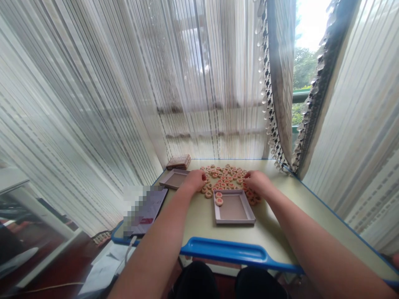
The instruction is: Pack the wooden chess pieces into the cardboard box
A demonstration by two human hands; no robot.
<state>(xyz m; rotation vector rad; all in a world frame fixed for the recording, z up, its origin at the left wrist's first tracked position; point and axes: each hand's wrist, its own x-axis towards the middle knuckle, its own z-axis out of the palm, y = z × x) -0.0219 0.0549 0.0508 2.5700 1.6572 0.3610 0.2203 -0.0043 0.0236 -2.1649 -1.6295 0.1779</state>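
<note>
- Taking the near open box [235, 221] as the clock's centre, with twelve pointing away from the person, the loose round pieces [222, 177] lie spread in a crowded patch from eleven to one o'clock, marked with red or dark characters.
- Two red-marked pieces [219, 202] are inside that box, one just nearer than the other, against its wall at ten o'clock.
- A few more pieces bunch just outside the box at two o'clock, below the right hand [258, 182].
- The left hand [197, 179] is at ten o'clock, on the patch's edge; its fingers are curled, and one cannot tell whether they hold a piece.
- The right hand is between one and two o'clock, its fingers bent down at the pieces; their grip cannot be made out either.
- Farther out towards ten o'clock sits a second shallow box [175, 179], with a small stack [178, 161] just beyond it.
- A tablet [152, 209], partly pixelated, lies at nine o'clock on the pale table [274, 224].
- At six o'clock runs the table's blue trough [227, 248], above the person's dark-clothed knees [196, 282].
- Striped curtains [202, 83] hang at twelve; a window [304, 66] shows greenery at one.
</note>
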